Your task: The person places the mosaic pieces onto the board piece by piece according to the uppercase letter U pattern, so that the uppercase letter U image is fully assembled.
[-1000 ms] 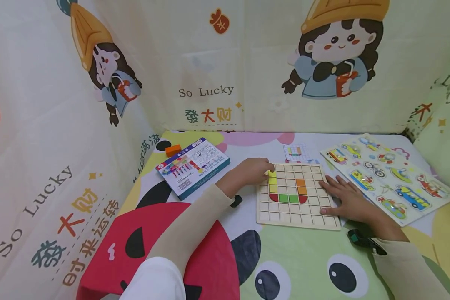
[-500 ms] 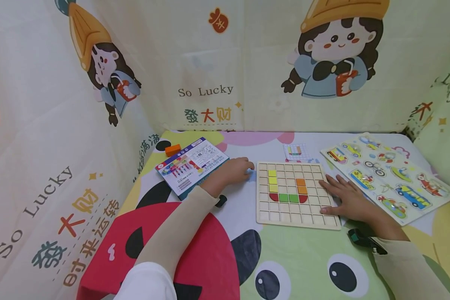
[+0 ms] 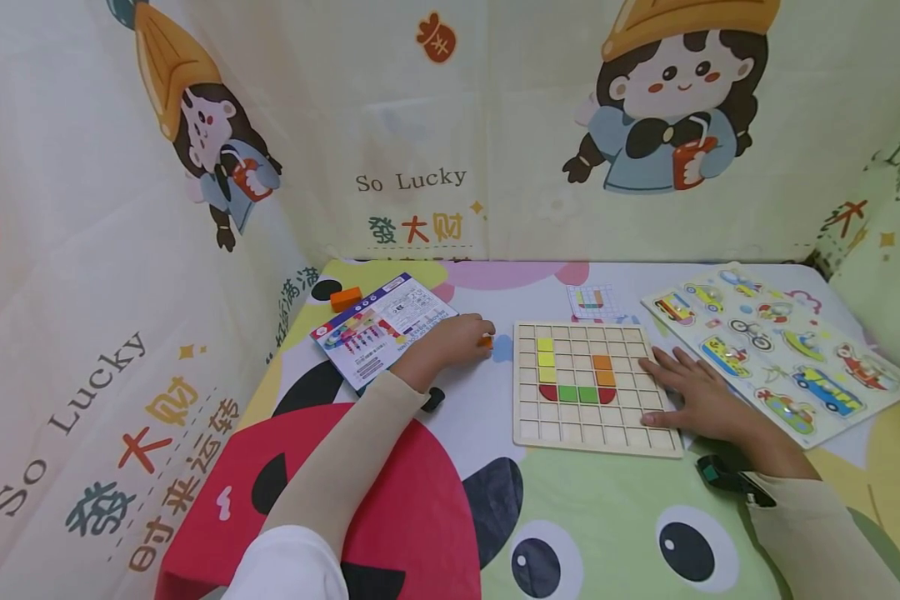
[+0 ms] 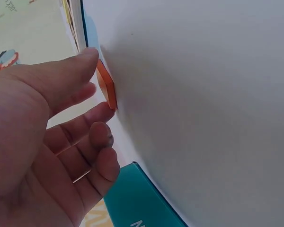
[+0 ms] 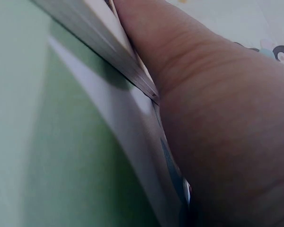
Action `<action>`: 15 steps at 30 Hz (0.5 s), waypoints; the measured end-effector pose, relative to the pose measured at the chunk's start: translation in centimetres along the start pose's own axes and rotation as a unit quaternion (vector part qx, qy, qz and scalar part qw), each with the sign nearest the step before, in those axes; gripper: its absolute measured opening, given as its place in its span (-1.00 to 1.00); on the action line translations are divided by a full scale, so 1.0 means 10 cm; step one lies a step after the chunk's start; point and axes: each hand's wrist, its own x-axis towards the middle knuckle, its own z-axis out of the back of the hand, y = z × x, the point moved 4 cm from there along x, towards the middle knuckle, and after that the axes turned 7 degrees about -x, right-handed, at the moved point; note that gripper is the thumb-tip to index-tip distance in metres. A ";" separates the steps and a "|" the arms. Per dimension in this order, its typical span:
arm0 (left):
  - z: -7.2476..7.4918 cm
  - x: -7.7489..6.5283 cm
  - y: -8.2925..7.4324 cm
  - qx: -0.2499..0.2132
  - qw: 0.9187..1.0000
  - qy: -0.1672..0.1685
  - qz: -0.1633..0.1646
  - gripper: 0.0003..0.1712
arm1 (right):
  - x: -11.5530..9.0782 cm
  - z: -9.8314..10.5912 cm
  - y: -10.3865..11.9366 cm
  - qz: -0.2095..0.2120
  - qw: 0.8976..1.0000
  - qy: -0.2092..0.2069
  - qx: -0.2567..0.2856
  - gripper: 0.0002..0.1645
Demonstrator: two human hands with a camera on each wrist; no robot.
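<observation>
A wooden grid board (image 3: 528, 429) lies on the table, bearing yellow, red, green and orange pieces (image 3: 603, 363) in a U shape. Left of it, over the table beside a flat box (image 3: 375, 333), is my left hand (image 3: 450, 346). Its thumb and a fingertip pinch a small orange block (image 4: 107, 85) at opposite edges, as the left wrist view shows. With spread fingers my right hand (image 3: 693, 400) rests on the board's right edge. In the right wrist view the thumb side of that hand lies against the board's side (image 5: 104, 42).
Another orange block (image 3: 346, 299) sits beyond the box at the back left. A small pattern card (image 3: 594, 303) with a U drawing lies behind the board. A vehicle picture board (image 3: 780, 358) stands to the right. Printed cloth (image 3: 525, 133) hangs behind the table.
My left hand has moved left from the board's upper left, off the yellow pieces, to the table by the box. An orange block now shows at its fingers. The right hand stays put.
</observation>
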 end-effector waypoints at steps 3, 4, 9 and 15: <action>0.00 0.01 0.00 0.015 1.000 0.006 0.003 -0.60 | 0.01 0.00 0.01 -0.003 1.000 -0.005 0.001 0.22; 0.00 0.02 0.00 0.022 1.000 0.008 0.004 -0.61 | 0.01 0.00 0.01 -0.005 1.000 -0.005 0.002 0.22; 0.00 0.05 -0.02 0.038 0.999 0.014 0.010 -0.65 | 0.02 0.00 0.02 -0.007 1.000 0.001 0.001 0.24; -0.03 0.13 -0.01 0.037 0.999 0.005 0.000 -0.68 | 0.02 0.01 0.02 -0.006 1.000 0.008 0.003 0.26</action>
